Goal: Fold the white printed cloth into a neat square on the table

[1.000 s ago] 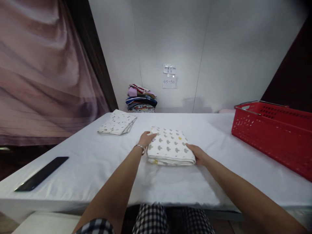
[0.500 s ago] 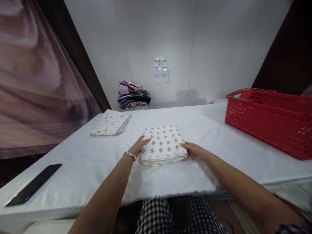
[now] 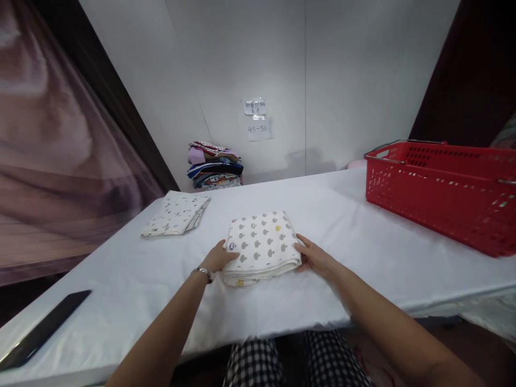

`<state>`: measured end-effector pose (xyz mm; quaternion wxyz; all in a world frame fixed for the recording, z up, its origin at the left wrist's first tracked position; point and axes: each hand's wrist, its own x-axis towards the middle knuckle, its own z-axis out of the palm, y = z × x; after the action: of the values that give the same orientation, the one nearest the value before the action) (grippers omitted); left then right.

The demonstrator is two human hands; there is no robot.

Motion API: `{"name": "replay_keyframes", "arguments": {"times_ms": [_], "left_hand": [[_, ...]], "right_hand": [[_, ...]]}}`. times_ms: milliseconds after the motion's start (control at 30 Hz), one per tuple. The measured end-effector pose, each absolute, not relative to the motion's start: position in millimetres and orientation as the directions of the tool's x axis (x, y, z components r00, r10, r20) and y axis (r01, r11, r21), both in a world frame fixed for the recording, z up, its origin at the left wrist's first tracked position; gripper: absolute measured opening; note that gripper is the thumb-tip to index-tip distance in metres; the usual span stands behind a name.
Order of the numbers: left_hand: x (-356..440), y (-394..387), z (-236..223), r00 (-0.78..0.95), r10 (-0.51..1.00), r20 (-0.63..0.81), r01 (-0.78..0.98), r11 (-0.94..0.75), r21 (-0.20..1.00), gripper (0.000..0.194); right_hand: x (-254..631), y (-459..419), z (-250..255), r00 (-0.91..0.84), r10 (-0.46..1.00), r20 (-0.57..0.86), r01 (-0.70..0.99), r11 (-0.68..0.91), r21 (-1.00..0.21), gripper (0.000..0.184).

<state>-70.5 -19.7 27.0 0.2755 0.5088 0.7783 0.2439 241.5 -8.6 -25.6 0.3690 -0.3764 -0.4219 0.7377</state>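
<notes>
A folded white cloth [image 3: 262, 242] printed with grey mushroom-like shapes and a few coloured ones lies on the white-covered table [image 3: 334, 207]. My left hand [image 3: 216, 257], with a bracelet at the wrist, grips its left edge, thumb on top and the other fingers partly hidden. On the opposite side, my right hand [image 3: 316, 257] holds the right edge between thumb and fingers. The cloth's layered fold faces me. Farther left, a second folded white cloth [image 3: 175, 212] with small scattered prints rests apart from both hands.
A red plastic basket [image 3: 435, 196] with metal handles stands at the right. Several folded fabrics form a stack [image 3: 215, 166] against the back wall, below paper labels [image 3: 258, 129]. A flat black object [image 3: 48, 325] lies near the left front edge; a pinkish curtain [image 3: 60, 161] hangs at left.
The view has shifted slightly. My left hand has slid toward the near end of the cloth's left edge, uncovering a purple print. Both hands still hold the cloth.
</notes>
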Motion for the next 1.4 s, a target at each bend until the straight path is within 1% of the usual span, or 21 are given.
{"name": "replay_keyframes", "arguments": {"times_ms": [67, 100, 167, 233, 267, 333, 400, 467, 600, 667, 733, 767, 833, 867, 933, 1067, 1133, 1167, 1233, 1333, 1400], "left_hand": [[-55, -20, 37, -0.278, 0.960, -0.019, 0.860, 0.258, 0.441, 0.062], [-42, -22, 42, -0.217, 0.974, 0.058, 0.912, 0.181, 0.368, 0.054], [-11, -26, 49, -0.063, 0.982, 0.177, 0.953, 0.007, 0.302, 0.042], [21, -32, 51, 0.082, 0.959, 0.271, 0.962, -0.147, 0.229, 0.040], [35, -34, 50, 0.129, 0.940, 0.316, 0.964, -0.193, 0.183, 0.040], [51, -36, 46, 0.183, 0.920, 0.347, 0.968, -0.230, 0.101, 0.036], [56, -37, 40, 0.195, 0.923, 0.331, 0.972, -0.226, 0.059, 0.033], [55, -37, 35, 0.209, 0.930, 0.303, 0.968, -0.241, 0.074, 0.036], [61, -43, 25, 0.272, 0.912, 0.308, 0.925, -0.336, 0.178, 0.054], [71, -49, 19, 0.299, 0.902, 0.310, 0.909, -0.369, 0.196, 0.062], [81, -54, 14, 0.314, 0.899, 0.305, 0.902, -0.383, 0.198, 0.064], [85, -56, 11, 0.315, 0.900, 0.303, 0.902, -0.383, 0.199, 0.062], [88, -56, 8, 0.310, 0.904, 0.293, 0.898, -0.380, 0.222, 0.050], [88, -55, 8, 0.299, 0.911, 0.285, 0.894, -0.372, 0.251, 0.043], [84, -52, 11, 0.247, 0.934, 0.258, 0.877, -0.329, 0.351, 0.034], [76, -48, 23, 0.033, 0.985, 0.170, 0.800, -0.128, 0.587, 0.035], [75, -49, 26, -0.022, 0.988, 0.153, 0.771, -0.080, 0.631, 0.035], [75, -50, 26, -0.019, 0.987, 0.157, 0.776, -0.084, 0.625, 0.035], [79, -53, 22, 0.033, 0.983, 0.182, 0.824, -0.130, 0.552, 0.036], [89, -59, 10, 0.198, 0.951, 0.237, 0.898, -0.273, 0.345, 0.035], [96, -62, 1, 0.286, 0.920, 0.268, 0.914, -0.346, 0.213, 0.039]], "right_hand": [[243, -9, -24, -0.475, 0.844, -0.248, -0.236, -0.393, -0.889, 0.085], [244, -8, -23, -0.485, 0.836, -0.255, -0.239, -0.407, -0.882, 0.085], [246, -7, -21, -0.500, 0.823, -0.272, -0.253, -0.438, -0.862, 0.083], [249, -7, -20, -0.510, 0.811, -0.288, -0.273, -0.469, -0.840, 0.082], [250, -7, -19, -0.514, 0.806, -0.292, -0.280, -0.480, -0.831, 0.082], [252, -8, -18, -0.519, 0.802, -0.297, -0.284, -0.489, -0.824, 0.081], [253, -8, -18, -0.525, 0.800, -0.291, -0.281, -0.486, -0.828, 0.082], [253, -9, -18, -0.533, 0.800, -0.276, -0.284, -0.477, -0.832, 0.084], [252, -9, -19, -0.537, 0.806, -0.249, -0.297, -0.456, -0.839, 0.085], [251, -9, -21, -0.538, 0.811, -0.230, -0.304, -0.441, -0.844, 0.085], [251, -9, -23, -0.538, 0.815, -0.214, -0.309, -0.427, -0.850, 0.086], [251, -9, -23, -0.538, 0.816, -0.211, -0.307, -0.423, -0.853, 0.087], [251, -9, -24, -0.531, 0.820, -0.213, -0.304, -0.419, -0.856, 0.088], [251, -9, -24, -0.531, 0.820, -0.214, -0.302, -0.419, -0.856, 0.087], [251, -9, -23, -0.536, 0.818, -0.210, -0.306, -0.420, -0.855, 0.086], [251, -10, -21, -0.535, 0.817, -0.214, -0.300, -0.420, -0.856, 0.088], [251, -10, -21, -0.521, 0.825, -0.218, -0.288, -0.410, -0.866, 0.090], [251, -10, -22, -0.510, 0.832, -0.216, -0.282, -0.400, -0.872, 0.091], [250, -10, -25, -0.487, 0.847, -0.214, -0.270, -0.378, -0.886, 0.094], [249, -8, -31, -0.475, 0.856, -0.205, -0.248, -0.353, -0.902, 0.097], [249, -7, -33, -0.481, 0.854, -0.198, -0.228, -0.340, -0.912, 0.097]]}}
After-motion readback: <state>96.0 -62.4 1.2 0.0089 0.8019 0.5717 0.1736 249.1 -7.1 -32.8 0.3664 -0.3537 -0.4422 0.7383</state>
